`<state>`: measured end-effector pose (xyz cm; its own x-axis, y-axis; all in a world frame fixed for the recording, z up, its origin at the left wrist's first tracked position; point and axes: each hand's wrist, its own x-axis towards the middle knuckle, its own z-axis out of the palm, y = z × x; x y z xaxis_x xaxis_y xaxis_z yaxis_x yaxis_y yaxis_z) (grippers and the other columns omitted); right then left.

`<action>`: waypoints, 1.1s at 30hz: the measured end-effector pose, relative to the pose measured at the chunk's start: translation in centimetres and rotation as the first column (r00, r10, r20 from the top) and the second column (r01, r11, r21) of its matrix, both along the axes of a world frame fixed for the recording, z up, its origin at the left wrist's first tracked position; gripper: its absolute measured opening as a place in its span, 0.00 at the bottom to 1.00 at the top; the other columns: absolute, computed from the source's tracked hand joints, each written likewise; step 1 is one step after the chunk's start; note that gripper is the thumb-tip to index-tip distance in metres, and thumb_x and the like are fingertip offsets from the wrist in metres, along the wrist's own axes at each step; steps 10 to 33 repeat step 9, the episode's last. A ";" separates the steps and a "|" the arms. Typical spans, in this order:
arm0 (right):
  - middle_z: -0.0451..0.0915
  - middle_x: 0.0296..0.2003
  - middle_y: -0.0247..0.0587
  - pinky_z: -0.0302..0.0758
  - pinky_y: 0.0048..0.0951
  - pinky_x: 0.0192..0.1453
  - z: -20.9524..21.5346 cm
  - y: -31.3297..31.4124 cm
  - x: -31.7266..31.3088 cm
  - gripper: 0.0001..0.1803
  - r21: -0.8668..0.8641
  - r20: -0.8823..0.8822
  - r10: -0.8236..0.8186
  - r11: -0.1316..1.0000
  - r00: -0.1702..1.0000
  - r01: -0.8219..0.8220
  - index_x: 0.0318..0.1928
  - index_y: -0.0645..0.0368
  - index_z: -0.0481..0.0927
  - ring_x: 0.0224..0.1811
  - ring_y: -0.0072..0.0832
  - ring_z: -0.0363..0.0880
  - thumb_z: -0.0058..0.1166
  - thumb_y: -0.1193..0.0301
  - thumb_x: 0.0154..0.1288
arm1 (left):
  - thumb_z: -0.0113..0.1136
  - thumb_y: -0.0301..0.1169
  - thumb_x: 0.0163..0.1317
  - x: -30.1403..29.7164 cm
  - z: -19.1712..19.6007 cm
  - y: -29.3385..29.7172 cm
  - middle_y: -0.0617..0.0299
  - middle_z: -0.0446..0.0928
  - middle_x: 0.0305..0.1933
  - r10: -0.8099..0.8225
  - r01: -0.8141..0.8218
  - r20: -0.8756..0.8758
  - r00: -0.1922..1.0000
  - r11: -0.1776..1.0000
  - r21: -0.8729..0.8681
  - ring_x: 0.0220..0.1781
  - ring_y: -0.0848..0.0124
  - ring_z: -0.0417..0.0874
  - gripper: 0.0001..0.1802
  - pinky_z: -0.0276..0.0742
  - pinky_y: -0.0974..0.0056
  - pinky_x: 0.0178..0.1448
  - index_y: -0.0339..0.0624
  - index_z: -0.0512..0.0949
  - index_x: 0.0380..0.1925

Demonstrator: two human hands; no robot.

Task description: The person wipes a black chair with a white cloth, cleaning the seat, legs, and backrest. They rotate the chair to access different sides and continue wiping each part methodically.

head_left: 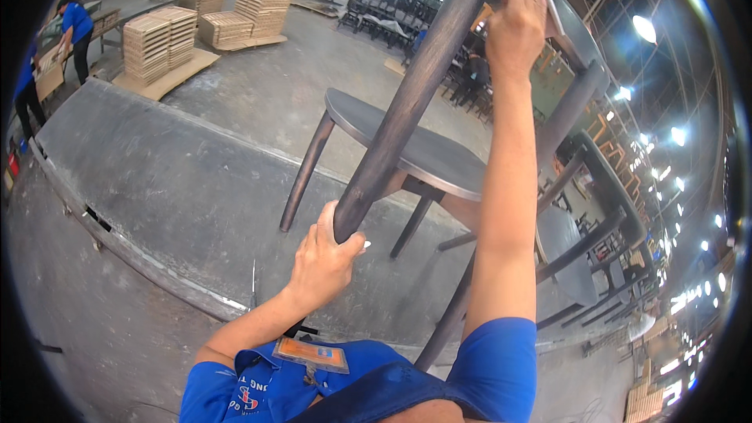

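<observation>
A dark wooden chair (423,153) with a grey seat stands tilted on the long worktable in front of me. My left hand (323,257) is wrapped round the lower end of its near, thick leg (407,102), thumb on the right side. Higher up, my right hand (517,23) reaches along the chair to its curved backrest (576,31). Its fingers lie close together, pressing a pale sheet (553,16), which looks like sandpaper, against the wood. The palm side of that hand is hidden. Brownish worn streaks show along the leg.
The grey worktable (172,164) curves across the left, with a thin pointed tool (253,286) at its near edge. More dark chairs (583,251) line up at right. Stacked wooden panels (266,4) and a person in blue (77,27) are farther back.
</observation>
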<state>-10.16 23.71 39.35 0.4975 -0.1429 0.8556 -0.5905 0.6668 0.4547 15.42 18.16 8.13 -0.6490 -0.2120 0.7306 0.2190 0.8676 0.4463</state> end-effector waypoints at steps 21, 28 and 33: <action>0.74 0.60 0.42 0.61 0.31 0.69 0.0 1.4 0.9 0.18 -0.037 0.348 -0.310 0.938 0.885 0.343 0.52 0.48 0.82 0.66 0.38 0.68 0.56 0.72 0.60 | 0.64 0.31 0.56 -0.8 0.7 0.0 0.41 0.60 0.62 0.030 -0.030 -0.022 0.999 0.999 -0.024 0.45 0.50 0.77 0.09 0.77 0.51 0.46 0.50 0.77 0.37; 0.74 0.60 0.42 0.61 0.31 0.69 0.0 1.4 0.9 0.18 -0.037 0.348 -0.310 0.938 0.885 0.343 0.52 0.48 0.82 0.66 0.38 0.68 0.56 0.72 0.60 | 0.64 0.31 0.56 -0.8 0.7 0.0 0.41 0.60 0.62 0.030 -0.030 -0.022 0.999 0.999 -0.024 0.45 0.50 0.77 0.09 0.77 0.51 0.46 0.50 0.77 0.37; 0.74 0.60 0.42 0.61 0.31 0.69 0.0 1.4 0.9 0.18 -0.037 0.348 -0.310 0.938 0.885 0.343 0.52 0.48 0.82 0.66 0.38 0.68 0.56 0.72 0.60 | 0.64 0.31 0.56 -0.8 0.7 0.0 0.41 0.60 0.62 0.030 -0.030 -0.022 0.999 0.999 -0.024 0.45 0.50 0.77 0.09 0.77 0.51 0.46 0.50 0.77 0.37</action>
